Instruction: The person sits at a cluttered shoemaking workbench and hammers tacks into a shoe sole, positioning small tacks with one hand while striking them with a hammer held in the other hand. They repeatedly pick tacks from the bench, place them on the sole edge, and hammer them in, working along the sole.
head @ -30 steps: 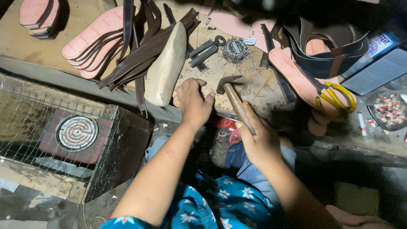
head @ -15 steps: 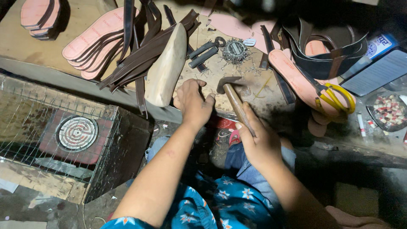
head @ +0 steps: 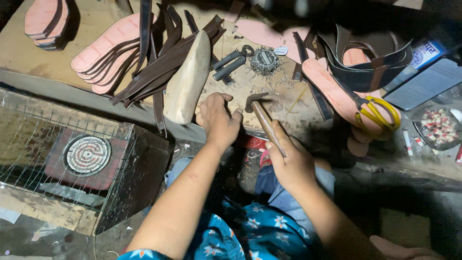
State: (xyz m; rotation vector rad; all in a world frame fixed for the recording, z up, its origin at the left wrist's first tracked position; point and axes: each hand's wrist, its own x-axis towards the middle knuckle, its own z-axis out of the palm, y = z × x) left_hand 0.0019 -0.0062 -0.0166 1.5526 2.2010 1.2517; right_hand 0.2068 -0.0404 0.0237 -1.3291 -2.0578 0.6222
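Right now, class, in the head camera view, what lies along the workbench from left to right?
Stacked pink soles → wooden shoe form → left hand → hammer → yellow-handled scissors → small dish of bits.

wooden last [head: 187,79] left, pliers [head: 231,62] ahead, bench edge free

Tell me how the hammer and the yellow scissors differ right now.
The hammer is gripped in the right hand; the scissors lie untouched on a pink sole. The hammer has a brown wooden handle; the scissors have yellow loop handles. Both are over the workbench.
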